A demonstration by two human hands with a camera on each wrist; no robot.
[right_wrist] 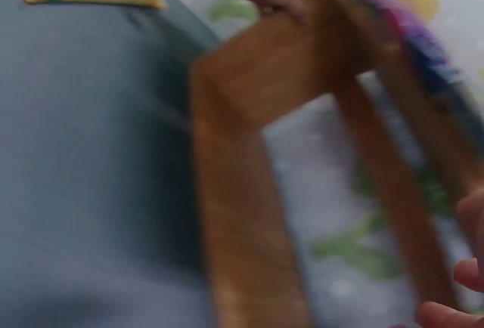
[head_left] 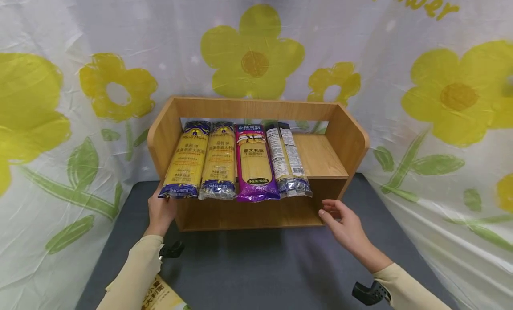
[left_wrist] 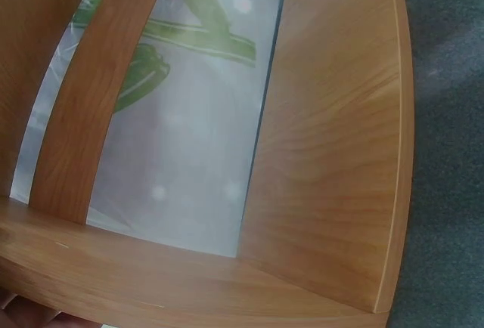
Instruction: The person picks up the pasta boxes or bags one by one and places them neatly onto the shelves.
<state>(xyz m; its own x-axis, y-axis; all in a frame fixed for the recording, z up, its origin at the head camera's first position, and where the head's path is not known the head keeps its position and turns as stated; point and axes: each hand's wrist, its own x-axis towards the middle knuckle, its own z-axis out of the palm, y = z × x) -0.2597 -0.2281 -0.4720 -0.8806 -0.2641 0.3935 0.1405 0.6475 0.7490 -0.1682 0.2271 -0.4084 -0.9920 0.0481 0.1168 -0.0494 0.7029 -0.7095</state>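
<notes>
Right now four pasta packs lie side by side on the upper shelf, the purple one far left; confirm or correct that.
The purple pack is not far left: the head view shows it third from the left, between a yellow spaghetti pack and a white-labelled pack. Otherwise right: four packs side by side on the upper shelf.

Smooth wood-grained shelf (head_left: 320, 156), glossy plastic pasta packets (head_left: 256, 161), matt tabletop (head_left: 256, 265), creased cloth-like backdrop (head_left: 172, 47)

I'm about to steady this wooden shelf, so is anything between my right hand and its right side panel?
Nothing visible: your right hand is close by the right side panel, and the pasta packs lie farther left.
</notes>
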